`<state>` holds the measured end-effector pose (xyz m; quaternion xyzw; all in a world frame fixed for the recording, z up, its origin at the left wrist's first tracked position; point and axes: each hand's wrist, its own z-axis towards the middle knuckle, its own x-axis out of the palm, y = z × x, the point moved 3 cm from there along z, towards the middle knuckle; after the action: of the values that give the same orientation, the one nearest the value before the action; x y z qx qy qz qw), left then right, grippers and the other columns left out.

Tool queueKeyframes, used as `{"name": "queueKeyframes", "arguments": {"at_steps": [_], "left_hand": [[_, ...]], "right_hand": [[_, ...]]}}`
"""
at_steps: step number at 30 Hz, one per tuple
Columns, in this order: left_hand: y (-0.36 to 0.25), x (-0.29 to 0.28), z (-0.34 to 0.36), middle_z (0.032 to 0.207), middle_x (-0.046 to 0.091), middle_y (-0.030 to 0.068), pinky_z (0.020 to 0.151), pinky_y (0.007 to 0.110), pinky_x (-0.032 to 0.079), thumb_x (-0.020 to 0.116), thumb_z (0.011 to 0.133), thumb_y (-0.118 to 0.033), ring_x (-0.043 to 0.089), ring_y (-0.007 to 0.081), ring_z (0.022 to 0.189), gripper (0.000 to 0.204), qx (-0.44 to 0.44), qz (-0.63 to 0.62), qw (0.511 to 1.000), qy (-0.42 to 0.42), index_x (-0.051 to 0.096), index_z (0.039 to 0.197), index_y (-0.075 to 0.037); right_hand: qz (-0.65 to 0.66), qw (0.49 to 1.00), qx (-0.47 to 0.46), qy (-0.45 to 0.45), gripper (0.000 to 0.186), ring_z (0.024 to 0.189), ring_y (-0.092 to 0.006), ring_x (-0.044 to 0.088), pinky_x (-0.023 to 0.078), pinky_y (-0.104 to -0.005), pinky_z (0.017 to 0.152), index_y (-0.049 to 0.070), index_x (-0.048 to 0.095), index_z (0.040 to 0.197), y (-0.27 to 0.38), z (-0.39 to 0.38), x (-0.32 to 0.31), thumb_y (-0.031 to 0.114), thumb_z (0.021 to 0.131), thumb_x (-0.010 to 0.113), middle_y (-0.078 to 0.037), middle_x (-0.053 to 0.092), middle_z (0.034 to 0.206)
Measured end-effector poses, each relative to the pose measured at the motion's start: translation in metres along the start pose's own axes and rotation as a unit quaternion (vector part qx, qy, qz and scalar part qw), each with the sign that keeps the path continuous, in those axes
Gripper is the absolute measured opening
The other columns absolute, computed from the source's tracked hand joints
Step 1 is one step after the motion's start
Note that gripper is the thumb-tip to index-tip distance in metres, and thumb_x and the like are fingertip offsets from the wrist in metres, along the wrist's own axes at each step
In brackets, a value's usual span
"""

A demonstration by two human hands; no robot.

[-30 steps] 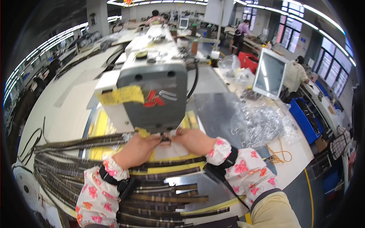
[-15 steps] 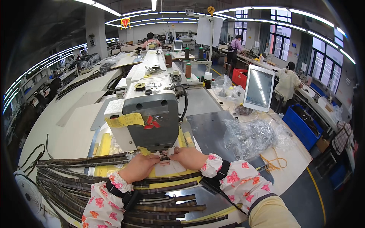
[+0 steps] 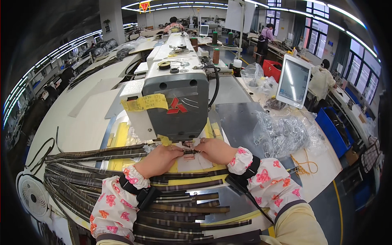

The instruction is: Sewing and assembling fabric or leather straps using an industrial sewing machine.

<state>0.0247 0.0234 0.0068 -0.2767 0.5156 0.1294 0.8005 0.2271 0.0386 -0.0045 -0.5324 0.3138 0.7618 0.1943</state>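
Observation:
A grey and white industrial sewing machine (image 3: 176,107) stands directly in front of me. Below its head, my left hand (image 3: 160,159) and my right hand (image 3: 216,150) pinch a short dark strap (image 3: 189,152) from either side, close to the needle area. Fingertips and the machine's foot partly hide the strap. A bundle of long dark plaid straps (image 3: 102,153) reaches in from the left, ending near my left fingers. More plaid straps (image 3: 179,208) lie fanned out beneath my forearms, over the metal plate and yellow tape.
Right of the machine lies a clear plastic bag of metal rings (image 3: 281,132), with a white tablet (image 3: 294,81) behind it. Orange cord (image 3: 304,165) rests near the table's right edge. A white fan (image 3: 34,197) stands at lower left. Co-workers sit farther back.
The whole view has shifted, so the machine and table appear farther right and higher. Both hands stay at the needle area, still pinching the strap.

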Motion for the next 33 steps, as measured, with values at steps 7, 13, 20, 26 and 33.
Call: {"name": "queueKeyframes", "arguments": {"at_steps": [7,13,20,26,33], "left_hand": [[0.001,0.003,-0.003,0.107,0.061,0.0183,0.076,0.043,0.051,0.052,0.079,0.000,0.062,0.0385,0.086,0.031,-0.034,-0.042,0.998,-0.041,0.060,0.109,-0.001],[-0.020,-0.019,-0.030,0.109,0.065,0.0100,0.082,0.039,0.049,0.062,0.075,-0.004,0.061,0.0308,0.096,0.026,0.009,0.079,0.997,0.018,0.067,0.101,-0.004],[0.105,-0.068,-0.130,0.137,0.046,0.0186,0.100,0.055,0.032,0.048,0.094,-0.025,0.041,0.0374,0.127,0.037,-0.298,0.226,0.927,0.000,0.053,0.129,-0.016],[0.184,-0.065,-0.181,0.150,0.025,0.0224,0.104,0.064,0.023,0.035,0.099,-0.042,0.022,0.0403,0.139,0.052,-0.337,0.137,0.930,0.045,0.031,0.146,-0.020],[0.023,-0.053,-0.064,0.121,0.055,0.0201,0.089,0.044,0.046,0.061,0.084,-0.012,0.052,0.0362,0.111,0.034,-0.144,0.175,0.974,0.011,0.056,0.117,-0.003]], "right_hand": [[0.074,0.997,-0.004,-0.025,0.018,0.079,-0.0376,0.061,0.049,-0.0435,0.075,-0.003,0.063,0.092,-0.001,0.008,0.004,0.010,0.081,0.057,-0.020,0.062,0.082],[0.076,0.993,-0.084,-0.031,0.014,0.081,-0.0373,0.062,0.049,-0.0447,0.074,0.001,0.061,0.090,0.041,-0.011,-0.002,0.011,0.081,0.058,-0.018,0.062,0.082],[0.566,0.762,-0.307,0.065,0.020,0.087,-0.0338,0.059,0.048,-0.0398,0.076,-0.004,0.057,0.106,0.157,-0.057,-0.084,0.008,0.090,0.055,-0.016,0.060,0.095],[0.810,0.498,-0.306,0.050,0.023,0.075,-0.0283,0.055,0.045,-0.0310,0.061,-0.007,0.054,0.112,0.204,-0.097,-0.081,0.005,0.096,0.043,-0.014,0.059,0.091],[0.746,0.532,-0.367,0.157,0.027,0.092,-0.0468,0.047,0.039,-0.0593,0.086,-0.009,0.045,0.098,0.178,-0.106,-0.088,0.016,0.090,0.042,-0.028,0.044,0.101]]}}
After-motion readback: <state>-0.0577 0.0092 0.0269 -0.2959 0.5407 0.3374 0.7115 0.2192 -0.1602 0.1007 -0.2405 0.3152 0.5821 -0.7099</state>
